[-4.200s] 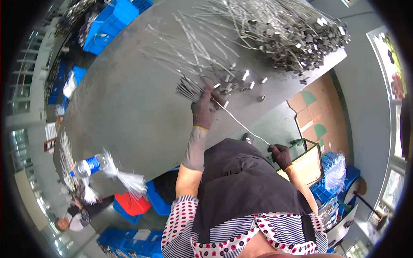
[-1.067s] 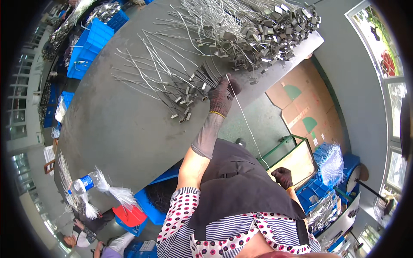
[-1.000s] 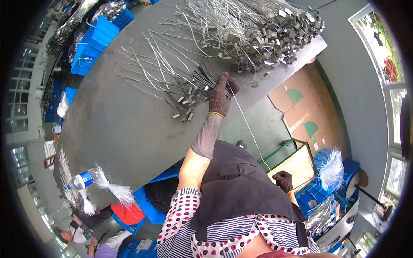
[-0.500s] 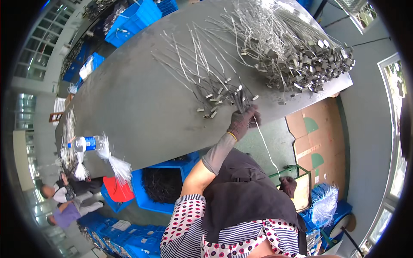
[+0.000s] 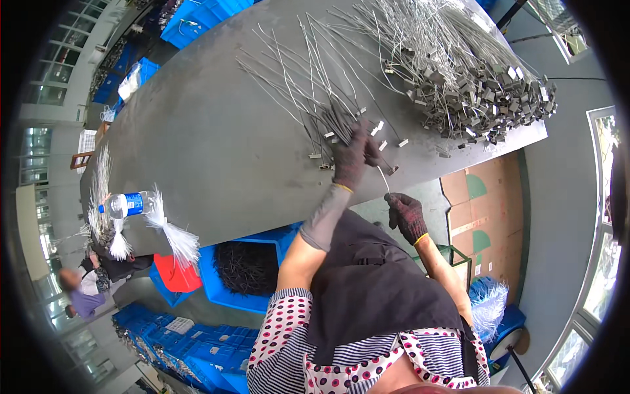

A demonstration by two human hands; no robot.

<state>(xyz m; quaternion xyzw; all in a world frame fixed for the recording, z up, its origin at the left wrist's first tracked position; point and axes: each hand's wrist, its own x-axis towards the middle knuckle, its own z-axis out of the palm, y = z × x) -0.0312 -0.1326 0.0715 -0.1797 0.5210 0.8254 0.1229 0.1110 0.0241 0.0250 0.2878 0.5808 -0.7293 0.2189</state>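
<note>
My left hand (image 5: 351, 157), in a dark knit glove, is closed round a bunch of thin dark-ended cables (image 5: 336, 121) on the grey table, its fingers partly smeared by motion. Small metal-tipped connectors stick out about it, and the cables' silvery lengths fan away toward the far side. A thin white strand (image 5: 383, 178) runs from beneath that hand to my right hand (image 5: 407, 215), which pinches its end just off the table's near edge. The right hand is gloved too.
A big heap of similar cables (image 5: 472, 98) covers the table's right end. Toward the left end lie a plastic bottle (image 5: 128, 205) and white strand bundles (image 5: 172, 236). Below the near edge stands a blue crate (image 5: 213, 279) holding dark strands. Another person (image 5: 88, 289) is at far left.
My right hand has come up and in toward the table, so the span of white strand between my hands is much shorter. My left hand has shifted slightly left and away with the cables.
</note>
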